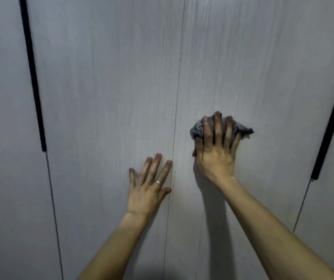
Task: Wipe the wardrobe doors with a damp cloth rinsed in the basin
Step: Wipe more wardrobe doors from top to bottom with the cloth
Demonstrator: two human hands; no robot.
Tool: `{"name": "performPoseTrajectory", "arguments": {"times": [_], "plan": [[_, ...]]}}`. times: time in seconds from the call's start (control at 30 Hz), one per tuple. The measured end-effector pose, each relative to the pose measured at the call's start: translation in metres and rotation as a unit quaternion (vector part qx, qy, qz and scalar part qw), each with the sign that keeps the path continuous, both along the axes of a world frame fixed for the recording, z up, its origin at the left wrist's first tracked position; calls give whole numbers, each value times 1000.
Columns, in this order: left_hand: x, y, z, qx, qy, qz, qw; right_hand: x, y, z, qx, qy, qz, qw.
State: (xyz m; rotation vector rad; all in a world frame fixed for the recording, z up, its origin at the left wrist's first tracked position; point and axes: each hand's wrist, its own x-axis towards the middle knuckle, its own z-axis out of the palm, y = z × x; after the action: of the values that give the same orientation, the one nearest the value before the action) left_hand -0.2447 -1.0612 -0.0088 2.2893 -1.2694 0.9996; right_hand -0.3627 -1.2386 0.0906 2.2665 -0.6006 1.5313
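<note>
Head view, close to the wardrobe doors: pale grey panels with faint vertical grain. A thin seam runs down between the two middle panels. The left hand lies flat on the panel just left of the seam, fingers straight and spread, holding nothing; there is a ring on one finger. The right hand is on the panel right of the seam, higher than the left, fingers straight and splayed, pressing a bunched grey cloth against the door. Cloth edges stick out past both sides of the fingers. A left black handle and a right black handle run as long strips along the outer door edges. Both forearms are bare.
</note>
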Motion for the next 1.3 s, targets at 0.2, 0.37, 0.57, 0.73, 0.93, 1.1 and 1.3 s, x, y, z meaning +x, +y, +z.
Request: {"name": "performPoseTrajectory", "arguments": {"times": [0.2, 0.37, 0.57, 0.73, 0.93, 1.1, 1.3], "plan": [[-2, 6, 7, 33, 55, 2, 998, -25, -4, -62, -71, 191, 24, 979], [-8, 15, 21, 105, 78, -3, 991, -1, 20, 61, 93, -24, 9, 995], [5, 29, 8, 45, 38, -24, 998, 44, 50, 66, -49, 33, 25, 998], [18, 57, -19, 37, 101, 42, 993, 15, 34, -8, -193, 244, 40, 950], [28, 68, -16, 67, 106, 51, 991, 44, 54, 102, -92, 102, 20, 990], [33, 67, -13, 79, 113, 47, 989, 87, 86, 134, -65, 37, 19, 997], [31, 87, -3, -30, 83, 24, 996, 58, 77, 22, -222, 226, 57, 947]]}}
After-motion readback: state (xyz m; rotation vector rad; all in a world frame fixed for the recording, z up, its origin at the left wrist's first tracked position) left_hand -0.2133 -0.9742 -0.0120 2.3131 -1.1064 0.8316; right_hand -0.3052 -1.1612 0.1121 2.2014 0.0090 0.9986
